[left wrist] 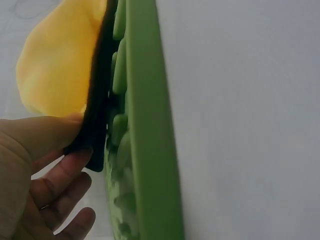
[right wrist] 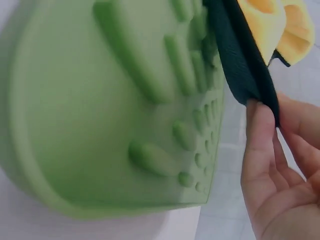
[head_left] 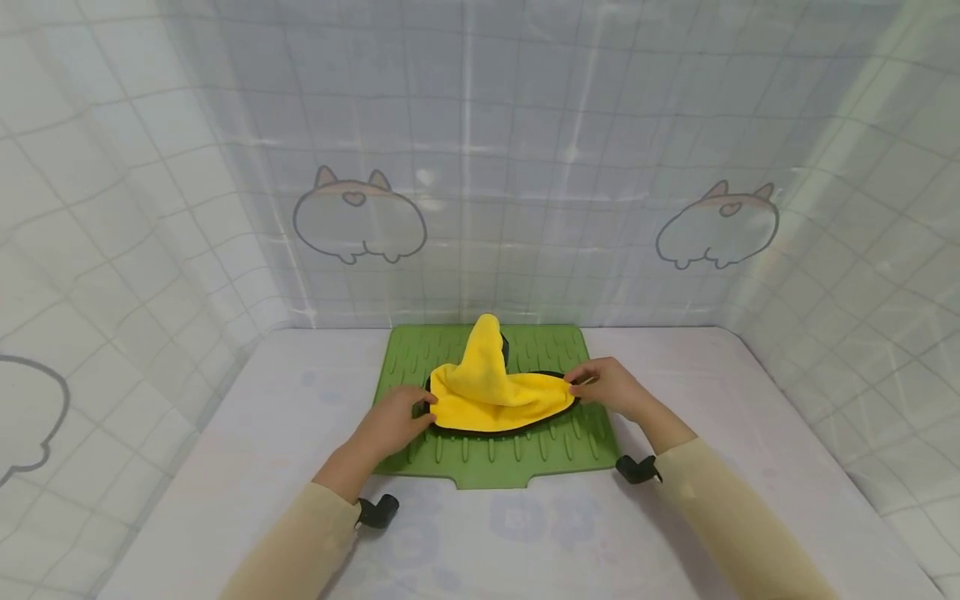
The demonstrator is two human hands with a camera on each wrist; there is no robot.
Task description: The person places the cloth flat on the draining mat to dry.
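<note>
A yellow cloth with a dark edge and dark underside [head_left: 487, 392] lies bunched on a green ridged mat [head_left: 491, 475], its middle standing up in a tall fold. My left hand [head_left: 393, 423] pinches the cloth's left end between thumb and fingers; the left wrist view shows the thumb on the yellow side and fingertips at the dark edge [left wrist: 92, 135]. At the opposite end, my right hand [head_left: 609, 387] pinches a corner. In the right wrist view that dark corner [right wrist: 245, 70] is raised off the mat, with the thumb and fingers on either side.
The green mat has raised ribs and a front lip, and rests on a white table [head_left: 300, 417] with faint printing. Behind and at both sides stand white gridded curtain walls [head_left: 525, 167] with cartoon animal drawings [head_left: 360, 221]. Black wrist mounts [head_left: 378, 511] stick out near both sleeves.
</note>
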